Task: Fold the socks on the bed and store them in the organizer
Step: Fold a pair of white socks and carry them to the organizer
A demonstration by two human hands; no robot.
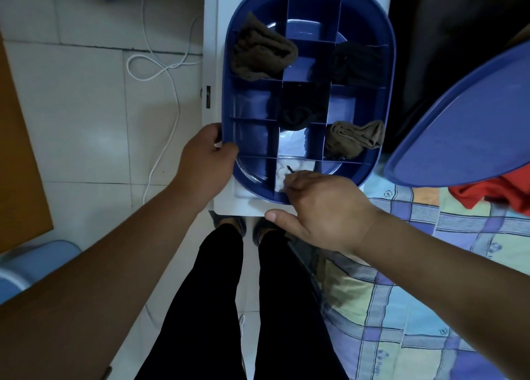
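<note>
A blue oval organizer [385, 72] with a grid of compartments sits on a white surface. It holds a brown folded sock [262, 54] at upper left, a black sock [357, 62] at upper right, a black sock [298, 113] in the middle and a tan sock [354, 138] at lower right. My left hand [205, 161] grips the organizer's left rim. My right hand [324, 210] reaches over the near rim, its fingers on a white sock [282, 171] in the near middle compartment.
The organizer's blue lid [464, 127] leans at the right above a red garment [493, 194]. A checked bedsheet [415, 308] covers the bed at lower right. A white cable [160, 72] lies on the tiled floor at left. My legs stand below the white surface [212, 64].
</note>
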